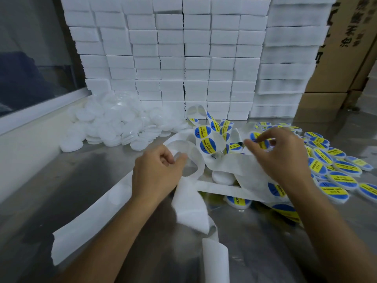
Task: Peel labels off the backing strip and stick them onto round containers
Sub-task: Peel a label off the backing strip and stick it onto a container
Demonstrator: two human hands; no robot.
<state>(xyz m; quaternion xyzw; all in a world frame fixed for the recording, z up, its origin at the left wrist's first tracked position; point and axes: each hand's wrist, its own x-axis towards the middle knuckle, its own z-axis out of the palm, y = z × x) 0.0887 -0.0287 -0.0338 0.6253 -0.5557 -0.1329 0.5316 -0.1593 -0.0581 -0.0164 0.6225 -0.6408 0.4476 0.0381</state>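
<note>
right hand: fingertips blurred; a blue/yellow label shows btwn them, can't tell if pinched or just behind.
left hand: fingers curl round backing strip; grip point hidden by knuckles.
label text: mostly too small/blurred to read.
plain container: partly covered by strip.
labelled containers: far ones cut by right edge.
cardboard boxes: cut by top + right edges, print only partial.
white caps pile: blurred, indiv. pieces hard to separate.

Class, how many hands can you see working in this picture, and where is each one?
2. The left hand grips the white backing strip at centre; the right hand pinches a blue-and-yellow label further right.
</note>
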